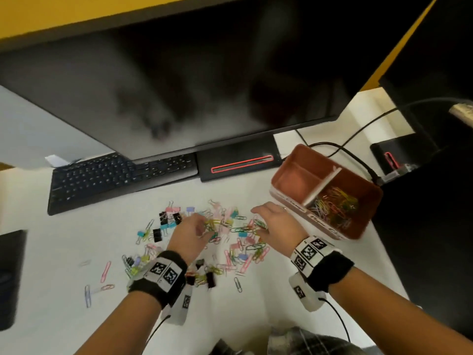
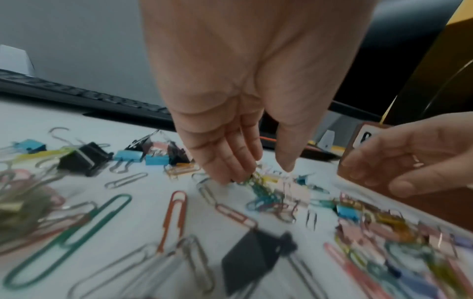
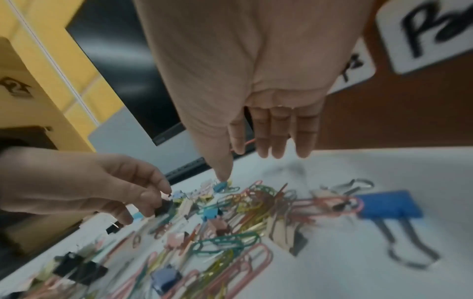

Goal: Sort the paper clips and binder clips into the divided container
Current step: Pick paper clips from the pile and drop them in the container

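A black keyboard [image 1: 120, 175] lies at the far left of the white table [image 1: 51, 252], under a dark monitor [image 1: 179, 85]. In front of it, mixed paper clips [image 1: 240, 229] and binder clips [image 1: 169, 219] lie scattered, blurred and too many to count. The left hand [image 1: 190, 233] reaches into the heap, its fingers [image 2: 225, 161] straight and close together, touching the clips. The right hand [image 1: 275, 222] hovers spread and empty. Rightmost, the brown divided container [image 1: 325, 193] has two compartments: one bare, one holding paper clips.

Head view steeply down over the desk; 2 blurry wrist views, seemingly low, sharing the clip pile [image 1: 217, 239].
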Demonstrator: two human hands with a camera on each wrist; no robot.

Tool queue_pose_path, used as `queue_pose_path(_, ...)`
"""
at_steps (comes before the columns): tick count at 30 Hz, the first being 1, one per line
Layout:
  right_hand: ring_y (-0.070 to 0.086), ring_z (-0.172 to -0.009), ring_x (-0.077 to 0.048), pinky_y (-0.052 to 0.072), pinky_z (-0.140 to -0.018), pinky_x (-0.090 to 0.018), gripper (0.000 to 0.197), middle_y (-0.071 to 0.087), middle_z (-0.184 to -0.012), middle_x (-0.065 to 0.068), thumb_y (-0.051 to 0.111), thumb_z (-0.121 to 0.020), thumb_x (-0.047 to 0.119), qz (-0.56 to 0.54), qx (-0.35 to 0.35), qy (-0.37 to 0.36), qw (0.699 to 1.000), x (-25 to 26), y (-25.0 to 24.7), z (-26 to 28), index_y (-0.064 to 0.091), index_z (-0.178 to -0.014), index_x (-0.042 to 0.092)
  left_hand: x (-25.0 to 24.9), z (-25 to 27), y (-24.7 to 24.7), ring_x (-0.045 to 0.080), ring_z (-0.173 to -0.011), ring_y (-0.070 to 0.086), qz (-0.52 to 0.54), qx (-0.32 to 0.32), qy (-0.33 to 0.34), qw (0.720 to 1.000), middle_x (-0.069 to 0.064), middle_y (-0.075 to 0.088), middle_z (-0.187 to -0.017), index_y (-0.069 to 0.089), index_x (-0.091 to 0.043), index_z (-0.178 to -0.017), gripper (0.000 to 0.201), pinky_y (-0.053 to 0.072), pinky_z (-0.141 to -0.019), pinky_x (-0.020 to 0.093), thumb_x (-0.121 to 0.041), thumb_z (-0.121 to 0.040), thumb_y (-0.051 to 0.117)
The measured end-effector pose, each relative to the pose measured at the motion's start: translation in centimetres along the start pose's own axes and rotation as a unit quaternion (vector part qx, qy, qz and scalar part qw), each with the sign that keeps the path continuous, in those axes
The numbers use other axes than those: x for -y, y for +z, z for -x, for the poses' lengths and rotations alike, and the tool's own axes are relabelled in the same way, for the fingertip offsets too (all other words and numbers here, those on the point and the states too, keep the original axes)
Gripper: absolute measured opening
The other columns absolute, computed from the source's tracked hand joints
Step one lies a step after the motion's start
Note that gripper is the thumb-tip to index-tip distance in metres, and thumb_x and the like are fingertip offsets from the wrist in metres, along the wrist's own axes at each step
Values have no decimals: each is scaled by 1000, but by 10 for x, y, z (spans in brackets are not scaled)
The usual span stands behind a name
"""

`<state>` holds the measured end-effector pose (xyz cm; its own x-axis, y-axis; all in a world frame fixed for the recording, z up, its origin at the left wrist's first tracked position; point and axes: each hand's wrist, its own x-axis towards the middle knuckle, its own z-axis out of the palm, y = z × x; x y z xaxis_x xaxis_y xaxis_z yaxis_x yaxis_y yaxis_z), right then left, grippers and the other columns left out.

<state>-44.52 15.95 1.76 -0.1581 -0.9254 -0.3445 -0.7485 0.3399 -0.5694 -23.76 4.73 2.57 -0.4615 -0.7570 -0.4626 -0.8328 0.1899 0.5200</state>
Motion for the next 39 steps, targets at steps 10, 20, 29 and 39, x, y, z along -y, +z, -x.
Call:
queue_pose_path(10, 52, -106, -24, 47, -89, -30, 46, 47, -118, -5, 71, -77, 19, 1, 36, 54, 998, 23, 31, -31, 54, -119, 17, 14, -16, 21, 17, -115, 48, -85, 8, 88, 992, 1, 49, -123, 52, -17, -127, 51, 31, -99, 20, -17, -79, 69)
queue_pose_path(20, 62, -96, -24, 48, -86, -28, 26, 66, -106, -10, 67, -82, 16, -43, 44, 78, 995, 25, 32, -43, 67, -107, 12, 26, -18, 17, 24, -91, 57, -89, -13, 143, 986, 8, 62, -96, 65, -8, -98, 13, 45, -81, 28, -9, -88, 57)
queue_pose_path(29, 63, -88, -18, 50, -85, -29, 15, 71, -96, -7, 63, -86, 18, -61, -54, 39, 996, 25, 8, -16, 72, -97, 12, 19, -5, -8, 14, -75, 59, 4, -17, 146, 989, 2, 66, -83, 67, -12, -82, 2, 50, -73, 19, -14, -83, 66)
queue_pose_path(39, 63, -83, -15, 48, -82, -24, 16, 67, -92, -2, 67, -82, 10, -69, -259, 100, 958, -8, -85, 79, 70, -97, 10, -134, 4, -4, -3, -68, 58, 167, 32, 255, 952, -6, 67, -78, 69, -16, -81, 7, 42, -66, 2, -16, -76, 74)
